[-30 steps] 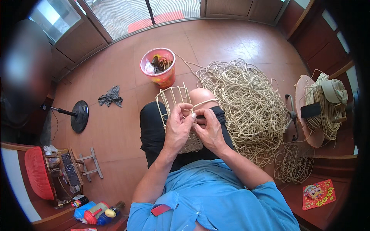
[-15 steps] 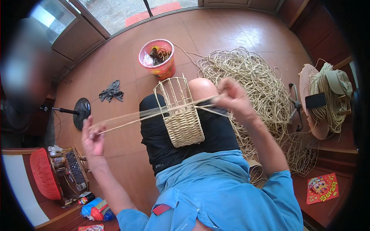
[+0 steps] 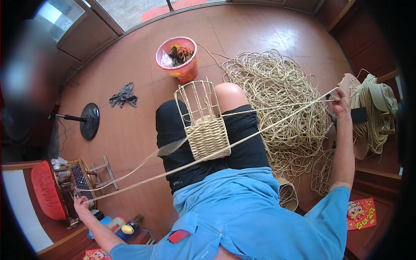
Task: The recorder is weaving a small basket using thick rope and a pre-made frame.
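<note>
A small half-woven straw basket [image 3: 207,141] rests on my lap, its upper frame [image 3: 200,100] of thin uprights still bare. My right hand [image 3: 341,103], far out to the right, is closed on the straw cord [image 3: 273,125]. That cord runs taut across the front of the basket to my left hand [image 3: 82,204], low at the left, whose fingers are closed on it. Another length goes from the basket's upper right side to my right hand. A looser, partly blurred strand curves from the basket to my left hand.
A big heap of loose cord [image 3: 281,99] lies on the floor at the right. Beyond my knees stands a pink bucket [image 3: 190,71]. A black cloth [image 3: 124,95], a round black stand base [image 3: 90,121] and a red plastic basket [image 3: 47,190] are on the left.
Both hands have moved wide apart, the left down and outward, the right outward to the right. The cord between them is now longer and crosses lower over the basket.
</note>
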### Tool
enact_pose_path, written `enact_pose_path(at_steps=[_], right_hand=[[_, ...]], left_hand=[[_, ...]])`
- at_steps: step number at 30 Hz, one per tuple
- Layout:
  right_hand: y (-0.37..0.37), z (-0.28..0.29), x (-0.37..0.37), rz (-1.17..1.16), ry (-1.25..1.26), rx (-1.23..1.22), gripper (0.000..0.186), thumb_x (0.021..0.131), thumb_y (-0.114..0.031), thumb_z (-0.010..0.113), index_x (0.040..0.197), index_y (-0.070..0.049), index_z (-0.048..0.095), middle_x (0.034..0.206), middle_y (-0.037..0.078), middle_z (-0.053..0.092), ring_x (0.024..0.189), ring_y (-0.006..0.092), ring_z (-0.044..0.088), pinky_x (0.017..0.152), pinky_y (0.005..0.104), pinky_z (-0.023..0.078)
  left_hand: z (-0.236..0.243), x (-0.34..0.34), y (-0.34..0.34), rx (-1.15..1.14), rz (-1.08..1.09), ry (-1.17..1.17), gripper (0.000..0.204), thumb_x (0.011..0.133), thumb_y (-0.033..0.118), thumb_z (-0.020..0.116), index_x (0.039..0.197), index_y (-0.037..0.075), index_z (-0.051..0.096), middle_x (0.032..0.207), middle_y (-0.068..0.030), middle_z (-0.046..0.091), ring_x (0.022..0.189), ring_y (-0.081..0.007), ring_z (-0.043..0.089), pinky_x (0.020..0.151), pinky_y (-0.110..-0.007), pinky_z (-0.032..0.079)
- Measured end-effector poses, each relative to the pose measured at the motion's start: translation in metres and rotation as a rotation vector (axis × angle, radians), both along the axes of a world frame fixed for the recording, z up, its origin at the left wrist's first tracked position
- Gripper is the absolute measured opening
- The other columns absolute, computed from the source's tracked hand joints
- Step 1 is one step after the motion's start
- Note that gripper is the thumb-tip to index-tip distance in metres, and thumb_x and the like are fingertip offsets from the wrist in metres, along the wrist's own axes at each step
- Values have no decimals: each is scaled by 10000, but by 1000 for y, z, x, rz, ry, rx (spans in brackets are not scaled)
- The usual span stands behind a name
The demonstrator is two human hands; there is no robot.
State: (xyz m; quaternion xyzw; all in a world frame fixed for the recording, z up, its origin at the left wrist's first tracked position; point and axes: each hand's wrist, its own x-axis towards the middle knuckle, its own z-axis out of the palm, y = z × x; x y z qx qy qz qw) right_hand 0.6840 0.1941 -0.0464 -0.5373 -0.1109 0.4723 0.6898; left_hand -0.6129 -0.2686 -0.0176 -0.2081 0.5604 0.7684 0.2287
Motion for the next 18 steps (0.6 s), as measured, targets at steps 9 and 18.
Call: enact_pose_path(at_steps=[9,18], right_hand=[[-4,1,96,111,-687,-249,90,1014,-115,719,1076,-49,717,931,63,741,811,153,691,754,285,571],[-110,56,-356,657,-1257,303,296,966,-37,801,1252,-112,779,1116,52,791,822,110,722,709,291,570]], left_hand=[[-12,42,-4,-1378,-769,801,378,979,325,768,1042,-47,789,926,-118,756,834,-201,672,800,-440,536],[-32,437,237,-340,-1270,711,314,1094,222,697,1345,34,707,1066,-22,740,787,-61,661,657,-227,553]])
